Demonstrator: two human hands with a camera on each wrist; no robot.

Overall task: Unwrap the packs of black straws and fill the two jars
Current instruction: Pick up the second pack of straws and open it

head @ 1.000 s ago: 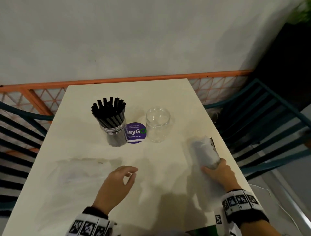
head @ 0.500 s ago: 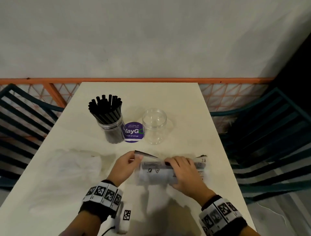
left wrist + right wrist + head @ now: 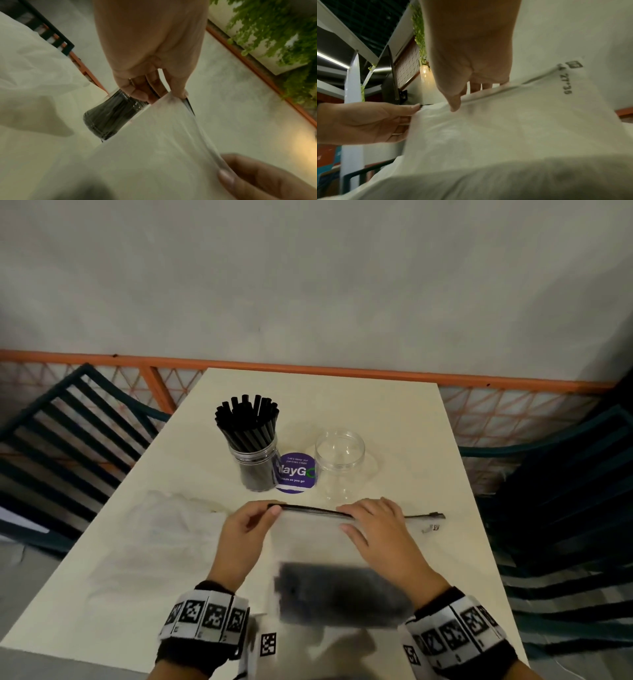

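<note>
Both hands hold a clear plastic pack of black straws [image 3: 308, 546] above the near part of the cream table [image 3: 394, 419]. My left hand [image 3: 250, 525] pinches the top seam [image 3: 308, 510] at its left end, and my right hand [image 3: 373, 525] grips the seam further right. The straws hang as a dark blurred mass [image 3: 339, 594] at the pack's bottom. In the left wrist view my left thumb and fingers [image 3: 150, 93] pinch the film [image 3: 154, 142]. In the right wrist view my right hand [image 3: 462, 94] curls over the seam [image 3: 539, 78]. Beyond stand a jar full of black straws [image 3: 255, 460] and an empty clear jar [image 3: 339, 467].
A purple round sticker [image 3: 296, 472] lies between the jars. An emptied clear wrapper [image 3: 164, 529] lies crumpled on the table's left. Dark slatted chairs [image 3: 68, 440] flank the table on both sides, another chair [image 3: 565, 508] at right. An orange rail [image 3: 308, 364] and wall stand behind.
My right hand brought the pack from the table's right edge to the middle. My left hand took its left end, and both hands raised it upright by the top seam.
</note>
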